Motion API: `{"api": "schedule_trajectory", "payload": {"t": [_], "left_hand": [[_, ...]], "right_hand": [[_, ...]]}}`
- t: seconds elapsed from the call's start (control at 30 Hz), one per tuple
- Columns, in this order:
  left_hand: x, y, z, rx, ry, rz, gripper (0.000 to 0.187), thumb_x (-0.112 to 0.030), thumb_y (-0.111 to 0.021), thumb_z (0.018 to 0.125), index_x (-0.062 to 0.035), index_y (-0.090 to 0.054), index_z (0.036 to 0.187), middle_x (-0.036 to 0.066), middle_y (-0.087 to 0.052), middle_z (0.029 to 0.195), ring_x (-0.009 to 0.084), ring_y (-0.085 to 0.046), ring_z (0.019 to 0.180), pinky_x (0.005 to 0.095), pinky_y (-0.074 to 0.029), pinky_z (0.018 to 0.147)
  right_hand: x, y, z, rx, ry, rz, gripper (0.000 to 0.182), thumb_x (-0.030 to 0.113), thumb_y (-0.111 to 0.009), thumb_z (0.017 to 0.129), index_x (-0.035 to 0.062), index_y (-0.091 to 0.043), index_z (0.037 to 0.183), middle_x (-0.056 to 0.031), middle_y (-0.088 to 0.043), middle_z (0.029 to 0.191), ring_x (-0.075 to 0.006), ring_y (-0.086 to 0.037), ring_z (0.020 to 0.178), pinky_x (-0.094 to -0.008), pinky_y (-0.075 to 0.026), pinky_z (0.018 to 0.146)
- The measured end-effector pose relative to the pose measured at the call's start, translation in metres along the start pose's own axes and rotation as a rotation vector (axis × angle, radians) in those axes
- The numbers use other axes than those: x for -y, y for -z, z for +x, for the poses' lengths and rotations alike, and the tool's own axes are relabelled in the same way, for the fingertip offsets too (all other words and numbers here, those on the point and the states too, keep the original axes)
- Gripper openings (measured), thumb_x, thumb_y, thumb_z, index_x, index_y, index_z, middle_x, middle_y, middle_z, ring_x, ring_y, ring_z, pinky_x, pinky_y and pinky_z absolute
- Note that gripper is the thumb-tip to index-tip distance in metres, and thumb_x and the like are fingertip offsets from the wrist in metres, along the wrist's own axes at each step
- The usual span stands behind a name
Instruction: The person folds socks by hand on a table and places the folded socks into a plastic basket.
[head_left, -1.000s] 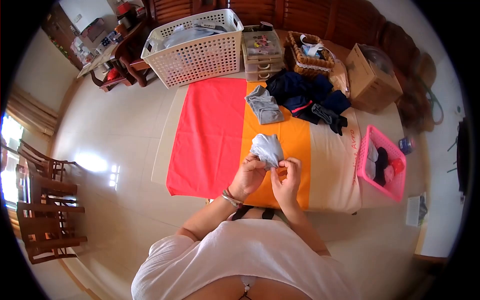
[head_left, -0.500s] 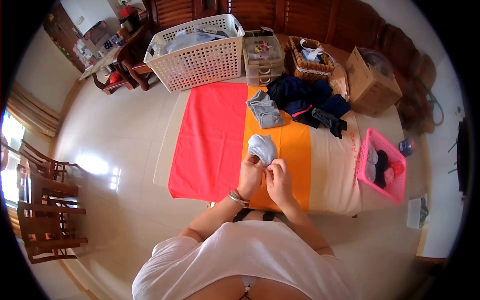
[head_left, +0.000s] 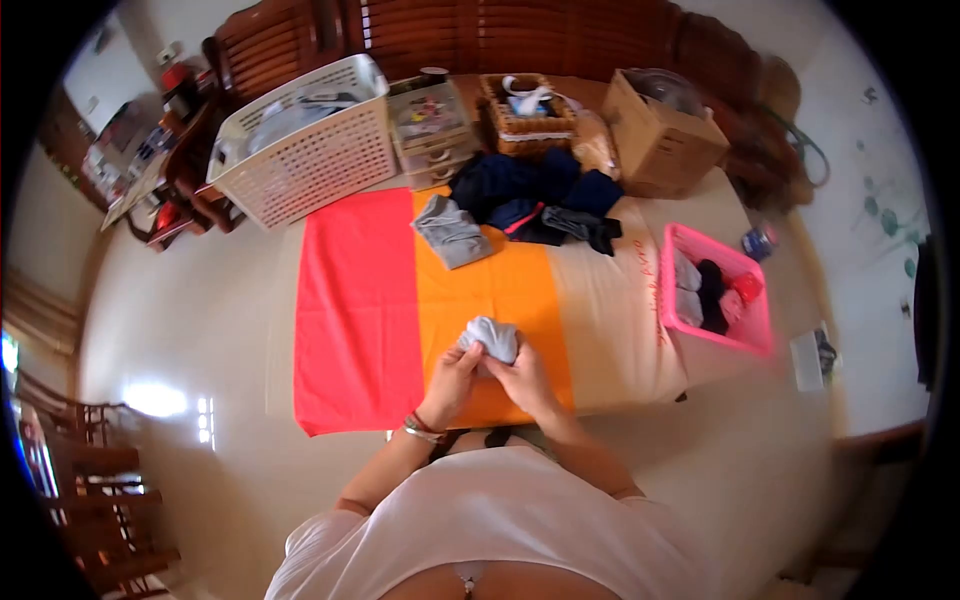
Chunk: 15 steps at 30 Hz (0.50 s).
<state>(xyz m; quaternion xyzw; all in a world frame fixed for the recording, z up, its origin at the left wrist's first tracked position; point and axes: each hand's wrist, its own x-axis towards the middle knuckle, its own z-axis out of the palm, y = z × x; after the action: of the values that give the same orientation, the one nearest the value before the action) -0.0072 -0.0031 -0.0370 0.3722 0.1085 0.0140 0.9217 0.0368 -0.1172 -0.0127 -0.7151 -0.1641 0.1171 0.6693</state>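
Both my hands are closed on a light grey sock [head_left: 492,338], bunched into a rounded bundle above the orange part of the cloth. My left hand [head_left: 455,380] grips its left side, thumb on top. From the right, my right hand [head_left: 525,380] pinches the lower edge. The fingertips underneath are hidden by the bundle. Farther back on the cloth lies a folded grey garment [head_left: 450,232]. Beside it is a heap of dark navy clothes [head_left: 530,195], with a dark grey piece [head_left: 585,230] at its front.
A pink basket [head_left: 715,338] with grey, black and red bundles stands at the right. Along the back are a white laundry basket [head_left: 310,160], a clear drawer box [head_left: 430,130], a wicker basket [head_left: 530,130] and a cardboard box [head_left: 665,140]. Wooden chairs [head_left: 100,460] stand left.
My view has turned to the right, so the table appears farther left. The sock is now a rounder bundle, and my right hand has come up around its right side.
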Motion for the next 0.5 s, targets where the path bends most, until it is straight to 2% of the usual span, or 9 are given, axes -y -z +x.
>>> {"api": "schedule_trajectory", "payload": {"t": [0.03, 0.13, 0.2, 0.23, 0.33, 0.43, 0.5], "left_hand": [[0.001, 0.003, -0.001, 0.026, -0.046, 0.103, 0.021, -0.015, -0.047, 0.091, 0.0000, -0.055, 0.104, 0.005, -0.059, 0.096, 0.0127, -0.055, 0.089, 0.0283, -0.042, 0.084], [-0.002, -0.004, -0.013, 0.084, -0.247, 0.461, 0.018, -0.012, -0.048, 0.090, 0.0002, -0.055, 0.102, 0.003, -0.057, 0.092, 0.0112, -0.053, 0.085, 0.0257, -0.041, 0.082], [0.000, -0.008, -0.015, 0.055, -0.264, 0.489, 0.017, -0.011, -0.049, 0.090, 0.0005, -0.055, 0.100, 0.001, -0.057, 0.088, 0.0103, -0.053, 0.081, 0.0241, -0.042, 0.077], [0.000, -0.010, -0.015, 0.041, -0.276, 0.503, 0.016, -0.010, -0.049, 0.089, 0.0007, -0.056, 0.099, 0.000, -0.057, 0.086, 0.0099, -0.053, 0.079, 0.0233, -0.042, 0.075], [-0.005, -0.013, -0.011, -0.101, -0.100, 0.481, 0.012, -0.007, -0.049, 0.088, 0.0010, -0.057, 0.093, 0.001, -0.057, 0.075, 0.0098, -0.053, 0.069, 0.0229, -0.042, 0.063], [-0.004, -0.014, -0.011, -0.116, -0.197, 0.842, 0.014, -0.003, -0.046, 0.087, 0.0031, -0.058, 0.090, 0.001, -0.055, 0.066, 0.0079, -0.051, 0.060, 0.0241, -0.042, 0.054], [-0.003, -0.021, -0.010, -0.125, -0.249, 0.884, 0.012, -0.005, -0.049, 0.085, 0.0029, -0.057, 0.081, 0.006, -0.055, 0.061, 0.0105, -0.052, 0.055, 0.0245, -0.042, 0.051]], "right_hand": [[-0.006, 0.001, -0.002, -0.032, 0.007, -0.049, 0.034, 0.014, -0.069, 0.075, -0.0002, -0.051, 0.100, -0.0072, -0.058, 0.091, -0.0152, -0.056, 0.083, -0.0287, -0.047, 0.071], [-0.002, 0.008, -0.009, 0.010, -0.001, 0.077, 0.037, 0.013, -0.072, 0.072, 0.0002, -0.051, 0.099, -0.0068, -0.058, 0.090, -0.0135, -0.056, 0.082, -0.0277, -0.047, 0.069], [-0.004, 0.012, -0.010, 0.048, 0.071, 0.106, 0.036, 0.012, -0.073, 0.071, 0.0001, -0.051, 0.098, -0.0070, -0.058, 0.087, -0.0126, -0.056, 0.080, -0.0277, -0.047, 0.068], [-0.002, 0.014, -0.011, 0.055, 0.033, 0.054, 0.035, 0.011, -0.072, 0.071, 0.0001, -0.051, 0.097, -0.0073, -0.059, 0.086, -0.0123, -0.057, 0.079, -0.0276, -0.047, 0.068], [0.002, 0.021, -0.014, 0.073, -0.063, -0.051, 0.032, 0.010, -0.070, 0.073, -0.0001, -0.052, 0.097, -0.0081, -0.060, 0.083, -0.0123, -0.058, 0.079, -0.0276, -0.048, 0.067], [0.002, 0.025, -0.017, 0.073, -0.114, -0.045, 0.031, 0.010, -0.068, 0.074, -0.0006, -0.052, 0.098, -0.0090, -0.061, 0.083, -0.0135, -0.060, 0.080, -0.0279, -0.047, 0.068], [0.000, 0.029, -0.017, 0.059, -0.121, -0.028, 0.030, 0.010, -0.067, 0.075, -0.0012, -0.052, 0.099, -0.0099, -0.062, 0.085, -0.0143, -0.060, 0.080, -0.0282, -0.047, 0.068]]}}
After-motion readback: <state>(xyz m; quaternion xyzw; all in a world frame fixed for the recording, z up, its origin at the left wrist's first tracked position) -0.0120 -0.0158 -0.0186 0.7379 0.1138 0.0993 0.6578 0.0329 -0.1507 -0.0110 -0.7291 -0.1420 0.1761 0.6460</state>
